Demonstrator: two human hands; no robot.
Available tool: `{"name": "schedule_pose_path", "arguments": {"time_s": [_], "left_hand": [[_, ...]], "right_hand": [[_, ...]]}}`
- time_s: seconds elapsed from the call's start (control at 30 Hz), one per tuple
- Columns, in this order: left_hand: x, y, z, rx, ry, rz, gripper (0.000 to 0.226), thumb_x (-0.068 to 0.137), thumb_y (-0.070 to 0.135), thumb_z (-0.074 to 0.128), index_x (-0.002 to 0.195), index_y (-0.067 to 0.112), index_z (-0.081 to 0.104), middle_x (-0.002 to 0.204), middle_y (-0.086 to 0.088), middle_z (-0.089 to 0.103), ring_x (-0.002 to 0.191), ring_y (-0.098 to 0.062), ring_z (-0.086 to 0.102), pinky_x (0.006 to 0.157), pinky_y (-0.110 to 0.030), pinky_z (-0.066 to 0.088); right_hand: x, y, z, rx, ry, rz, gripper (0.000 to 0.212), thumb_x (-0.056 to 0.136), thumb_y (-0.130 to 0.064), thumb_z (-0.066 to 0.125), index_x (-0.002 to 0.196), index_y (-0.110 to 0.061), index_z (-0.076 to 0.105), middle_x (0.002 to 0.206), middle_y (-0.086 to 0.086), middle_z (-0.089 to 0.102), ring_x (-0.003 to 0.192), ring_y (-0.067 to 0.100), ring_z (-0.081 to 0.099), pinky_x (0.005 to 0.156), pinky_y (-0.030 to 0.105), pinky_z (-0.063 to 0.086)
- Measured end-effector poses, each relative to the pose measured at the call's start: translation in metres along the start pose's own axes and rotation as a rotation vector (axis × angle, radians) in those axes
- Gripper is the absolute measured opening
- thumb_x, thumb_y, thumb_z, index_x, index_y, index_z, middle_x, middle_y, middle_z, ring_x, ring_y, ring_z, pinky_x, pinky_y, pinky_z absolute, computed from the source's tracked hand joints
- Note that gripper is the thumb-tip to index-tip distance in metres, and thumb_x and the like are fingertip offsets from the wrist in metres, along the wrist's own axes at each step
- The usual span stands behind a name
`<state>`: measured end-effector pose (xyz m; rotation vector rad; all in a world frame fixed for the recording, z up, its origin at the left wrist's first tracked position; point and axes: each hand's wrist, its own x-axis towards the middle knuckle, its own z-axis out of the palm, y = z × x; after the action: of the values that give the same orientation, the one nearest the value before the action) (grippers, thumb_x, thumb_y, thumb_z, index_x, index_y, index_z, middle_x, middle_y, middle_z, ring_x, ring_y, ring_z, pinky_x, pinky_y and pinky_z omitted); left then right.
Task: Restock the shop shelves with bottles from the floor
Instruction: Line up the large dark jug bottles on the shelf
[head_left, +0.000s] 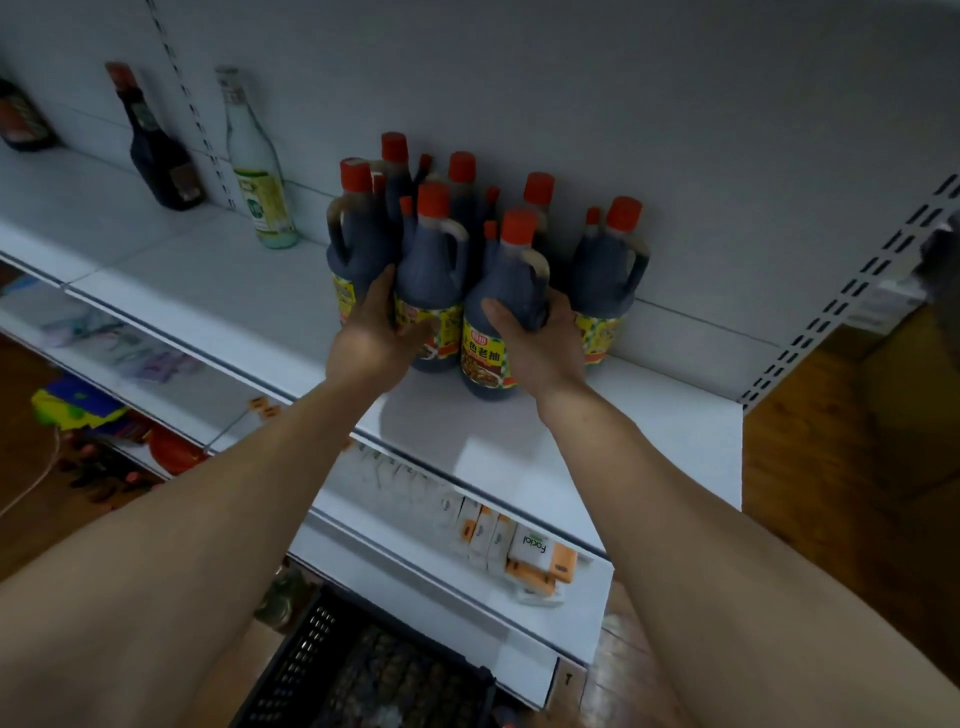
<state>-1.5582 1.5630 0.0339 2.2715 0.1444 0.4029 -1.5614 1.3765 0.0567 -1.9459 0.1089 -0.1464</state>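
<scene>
On a white shelf (208, 291), dark sauce bottles (605, 270) with red caps stand clustered against the back panel. The left hand (371, 335) curls around the left front bottle (431, 270). The right hand (537, 348) curls around the right front bottle (506, 283), and both bottles stand upright on the shelf.

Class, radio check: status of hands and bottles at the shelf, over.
Left hand grips left front bottle; right hand grips right front bottle. Both upright on shelf. Other bottles crowd behind.

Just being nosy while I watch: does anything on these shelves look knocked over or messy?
Sauce bottles stand upright, nothing spilled. Only the tissue packs at the end of the lower shelf lie tumbled.
</scene>
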Motion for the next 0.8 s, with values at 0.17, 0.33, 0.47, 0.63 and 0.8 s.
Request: {"name": "schedule_pose_path", "arguments": {"time_s": [0.17,0.33,0.47,0.63,0.8], "left_hand": [[-0.039,0.017,0.0,-0.063,0.0,-0.109,0.041,0.086,0.04,0.061,0.122,0.021,0.056,0.109,-0.001,0.067,0.097,-0.025,0.063,0.076,-0.031,0.045],[-0.103,0.031,-0.015,-0.215,-0.153,-0.318,0.05,0.088,0.045,0.063,0.132,0.024,0.051,0.111,0.003,0.066,0.092,-0.016,0.066,0.075,-0.035,0.056],[-0.147,0.031,-0.023,-0.306,-0.279,-0.362,0.043,0.091,0.041,0.06,0.128,0.018,0.057,0.096,0.009,0.068,0.084,-0.007,0.067,0.077,-0.03,0.054],[-0.209,0.004,-0.01,-0.312,-0.511,-0.428,0.049,0.089,0.049,0.06,0.126,0.017,0.057,0.114,0.002,0.066,0.091,-0.012,0.066,0.086,-0.034,0.053],[-0.278,-0.042,0.034,-0.216,-0.757,-0.55,0.051,0.084,0.058,0.061,0.117,0.018,0.06,0.112,-0.002,0.065,0.098,-0.019,0.065,0.088,-0.038,0.052]], "right_hand": [[0.003,0.0,-0.003,-0.011,-0.034,-0.003,0.081,0.077,-0.058,0.067,0.143,-0.023,0.036,0.142,0.004,0.049,0.128,0.029,0.048,0.104,0.047,0.043],[-0.004,-0.013,-0.008,0.025,-0.036,0.067,0.081,0.077,-0.055,0.068,0.141,-0.015,0.039,0.141,0.007,0.05,0.128,0.032,0.048,0.104,0.047,0.042],[-0.025,-0.011,-0.015,0.031,0.023,0.081,0.074,0.078,-0.054,0.066,0.14,-0.018,0.043,0.14,0.003,0.054,0.125,0.028,0.053,0.1,0.042,0.047],[-0.086,-0.001,-0.022,0.009,0.022,0.101,0.045,0.086,-0.048,0.063,0.118,-0.017,0.058,0.108,-0.001,0.064,0.103,0.026,0.06,0.085,0.036,0.049],[-0.158,0.035,-0.019,-0.062,-0.107,0.121,0.041,0.087,-0.05,0.061,0.119,-0.025,0.057,0.11,-0.006,0.063,0.103,0.019,0.062,0.093,0.044,0.052]]}}
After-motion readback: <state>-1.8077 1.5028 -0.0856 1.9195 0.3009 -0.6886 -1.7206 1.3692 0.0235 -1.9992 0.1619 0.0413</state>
